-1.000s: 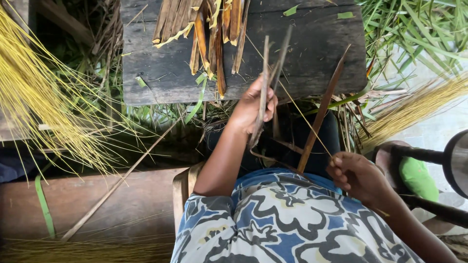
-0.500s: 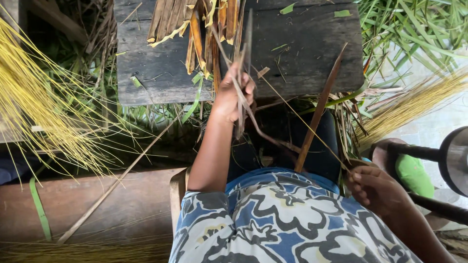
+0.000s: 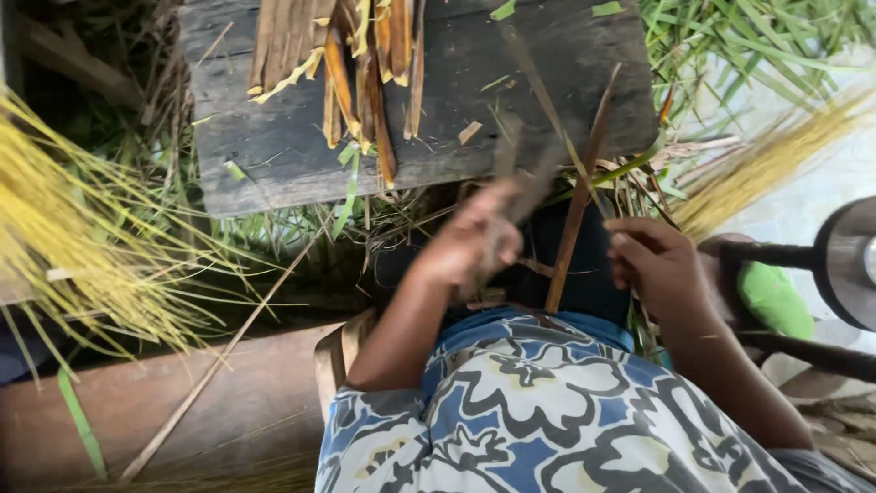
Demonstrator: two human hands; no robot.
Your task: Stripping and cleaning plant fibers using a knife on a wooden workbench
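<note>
Now left hand [image 3: 474, 242], blurred, grips a thin leaf strip [image 3: 529, 187]; right hand [image 3: 659, 265] curls closed beside a brown stick [image 3: 577, 205], hold unclear, below the dark plank desk [image 3: 511, 64].

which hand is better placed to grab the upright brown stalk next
Right, probably. The right hand sits just beside the brown stalk with fingers curled towards it, while the left hand is blurred and already grips a thin strip.
</note>
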